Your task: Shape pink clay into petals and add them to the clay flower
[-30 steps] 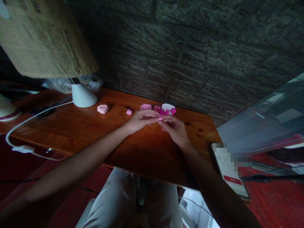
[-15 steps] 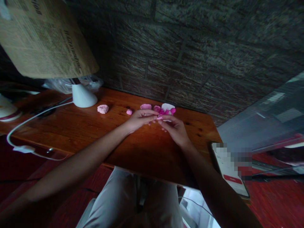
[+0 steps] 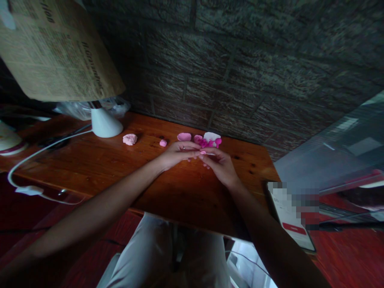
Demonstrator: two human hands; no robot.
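A small pink piece of modelling clay (image 3: 203,152) is pinched at the meeting fingertips of my two hands, above the wooden table. My left hand (image 3: 177,156), with a ring on one finger, closes on it from the left. From the other side, the thumb and index finger of my right hand (image 3: 222,165) grip it. Just beyond the hands lie a flat pink clay piece (image 3: 184,137), a rounded pink piece (image 3: 198,139), a flat whitish piece (image 3: 212,137) and magenta bits (image 3: 218,141), partly hidden by my fingers. Farther left are a small pink lump (image 3: 163,143) and a larger pale pink lump (image 3: 130,139).
A lamp with a white base (image 3: 105,123) and printed paper shade (image 3: 66,60) stands on the left, its white cord (image 3: 45,150) hanging over the table edge. A phone (image 3: 291,218) lies at the right edge. Behind the table (image 3: 186,196) rises a dark stone wall (image 3: 240,68).
Both hands stay together with slightly shifted fingertips around the pink clay, and sit a touch lower in view. The pieces on the table have not moved.
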